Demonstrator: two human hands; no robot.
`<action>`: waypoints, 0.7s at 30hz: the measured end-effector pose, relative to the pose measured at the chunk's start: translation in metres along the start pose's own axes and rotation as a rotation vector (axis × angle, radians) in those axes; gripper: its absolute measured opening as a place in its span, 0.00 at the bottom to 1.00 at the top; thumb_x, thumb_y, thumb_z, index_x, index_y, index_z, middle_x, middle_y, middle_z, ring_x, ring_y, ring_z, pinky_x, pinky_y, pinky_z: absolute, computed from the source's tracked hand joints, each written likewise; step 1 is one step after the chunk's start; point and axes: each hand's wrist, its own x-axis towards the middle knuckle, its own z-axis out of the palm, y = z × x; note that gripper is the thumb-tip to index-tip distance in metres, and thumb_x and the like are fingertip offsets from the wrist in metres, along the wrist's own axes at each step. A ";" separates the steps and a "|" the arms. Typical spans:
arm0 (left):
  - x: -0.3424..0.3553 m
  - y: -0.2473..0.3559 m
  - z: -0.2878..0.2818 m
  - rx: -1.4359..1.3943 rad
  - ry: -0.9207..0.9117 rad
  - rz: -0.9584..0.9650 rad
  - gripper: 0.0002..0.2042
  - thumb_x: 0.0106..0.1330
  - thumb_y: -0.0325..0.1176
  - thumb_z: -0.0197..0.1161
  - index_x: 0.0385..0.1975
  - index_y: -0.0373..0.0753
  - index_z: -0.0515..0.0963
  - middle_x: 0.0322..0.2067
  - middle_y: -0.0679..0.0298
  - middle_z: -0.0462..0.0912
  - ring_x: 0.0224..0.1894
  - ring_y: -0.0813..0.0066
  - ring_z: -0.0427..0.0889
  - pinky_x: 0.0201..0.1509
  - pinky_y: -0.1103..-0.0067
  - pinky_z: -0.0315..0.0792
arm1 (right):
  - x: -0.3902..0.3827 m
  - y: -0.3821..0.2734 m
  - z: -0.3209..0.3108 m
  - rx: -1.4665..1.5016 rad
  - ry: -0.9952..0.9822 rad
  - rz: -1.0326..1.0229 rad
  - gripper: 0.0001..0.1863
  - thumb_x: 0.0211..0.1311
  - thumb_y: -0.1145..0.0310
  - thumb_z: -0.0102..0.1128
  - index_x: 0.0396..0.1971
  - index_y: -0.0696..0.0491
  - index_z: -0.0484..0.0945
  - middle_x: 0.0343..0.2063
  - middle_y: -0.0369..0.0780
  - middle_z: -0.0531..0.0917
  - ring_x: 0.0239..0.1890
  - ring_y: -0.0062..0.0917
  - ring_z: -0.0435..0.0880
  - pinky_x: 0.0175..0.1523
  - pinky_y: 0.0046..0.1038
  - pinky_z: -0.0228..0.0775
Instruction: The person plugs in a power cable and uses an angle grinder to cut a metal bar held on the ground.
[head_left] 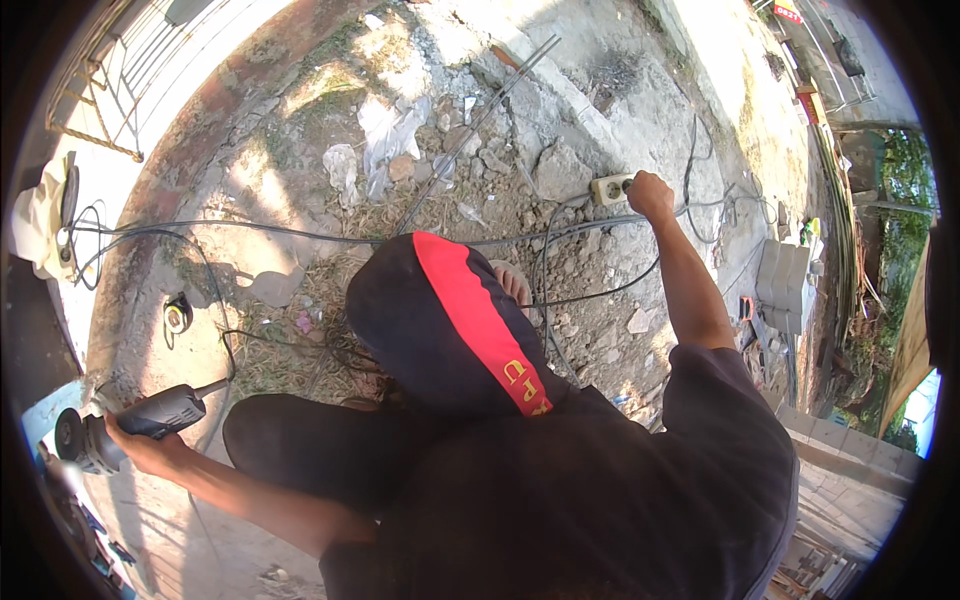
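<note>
At the left, my left hand [150,447] is wrapped around the body of a dark angle grinder [165,408]. Its round disc [69,434] points toward the left rim, and its cord trails from the other end. My right arm reaches out to the far right, where my right hand [653,196] is closed on a dark plug [628,186]. That plug is at the end of a cream socket block [606,190] lying on the rubble; whether it is fully seated I cannot tell. A dark cap with a red band [465,310] covers the middle of the view.
Black cables [300,233] cross the ground from left to right. Thin metal rods [475,138] lie over stones and crumpled plastic [392,140]. A large rock [562,168] is beside the socket. A tape measure [176,316] rests at left; grey corrugated pieces [782,285] at right.
</note>
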 end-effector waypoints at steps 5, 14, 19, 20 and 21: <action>0.002 -0.001 -0.001 -0.008 -0.010 0.018 0.22 0.57 0.40 0.73 0.41 0.26 0.77 0.36 0.54 0.81 0.34 0.62 0.83 0.42 0.67 0.81 | 0.007 0.001 -0.001 0.059 -0.017 0.034 0.20 0.58 0.58 0.61 0.42 0.59 0.82 0.43 0.52 0.86 0.48 0.44 0.85 0.51 0.44 0.77; -0.007 0.005 0.002 0.000 -0.015 0.018 0.22 0.57 0.39 0.73 0.42 0.25 0.77 0.36 0.53 0.81 0.34 0.61 0.83 0.42 0.67 0.81 | 0.012 0.000 -0.006 0.044 -0.061 0.015 0.22 0.57 0.55 0.64 0.42 0.58 0.83 0.43 0.52 0.85 0.48 0.44 0.85 0.51 0.42 0.77; 0.003 0.001 -0.002 -0.002 -0.044 0.012 0.23 0.57 0.39 0.73 0.43 0.24 0.76 0.36 0.52 0.81 0.34 0.61 0.84 0.42 0.68 0.82 | 0.007 0.000 -0.006 -0.036 -0.025 -0.060 0.20 0.59 0.55 0.63 0.41 0.57 0.84 0.43 0.50 0.86 0.48 0.43 0.85 0.50 0.42 0.77; 0.003 0.001 -0.003 -0.002 -0.041 0.016 0.24 0.58 0.39 0.72 0.43 0.24 0.76 0.36 0.52 0.81 0.35 0.61 0.84 0.42 0.68 0.82 | 0.005 -0.001 -0.009 -0.053 -0.041 -0.074 0.19 0.60 0.56 0.63 0.41 0.57 0.84 0.43 0.50 0.86 0.47 0.43 0.85 0.50 0.42 0.77; 0.004 0.001 -0.003 -0.008 -0.038 0.020 0.24 0.57 0.39 0.73 0.43 0.24 0.76 0.36 0.52 0.81 0.35 0.61 0.84 0.42 0.68 0.82 | 0.003 -0.001 -0.011 -0.070 -0.057 -0.089 0.19 0.60 0.56 0.63 0.41 0.57 0.84 0.43 0.50 0.86 0.47 0.43 0.85 0.50 0.42 0.77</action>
